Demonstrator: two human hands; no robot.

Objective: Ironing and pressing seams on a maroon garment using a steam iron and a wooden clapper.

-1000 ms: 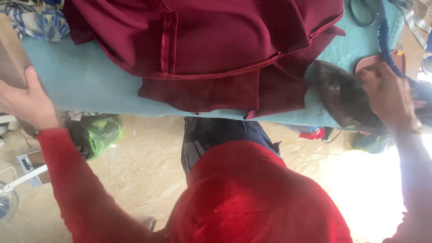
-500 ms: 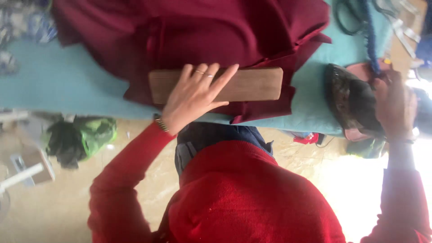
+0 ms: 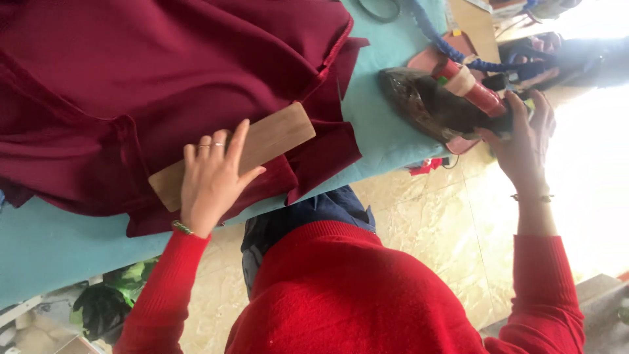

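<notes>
Head view, left hand (image 3: 208,180) fingers flat on wooden block (image 3: 232,155) slanting up-right, right hand (image 3: 524,134) gripping iron (image 3: 436,105)

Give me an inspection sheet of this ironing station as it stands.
Surface: teal padded board, mostly covered.
Job's things: dark red cloth garment spread out; flat wooden block lying on it; dark iron with red handle at board's edge.
Clutter: dark loop at the far edge, kind unclear.
Hands: left hand flat on the block; right hand at the iron.
Cables: blue braided cord to the iron.
Surroundings: beige tiled floor; green bag below.
</notes>
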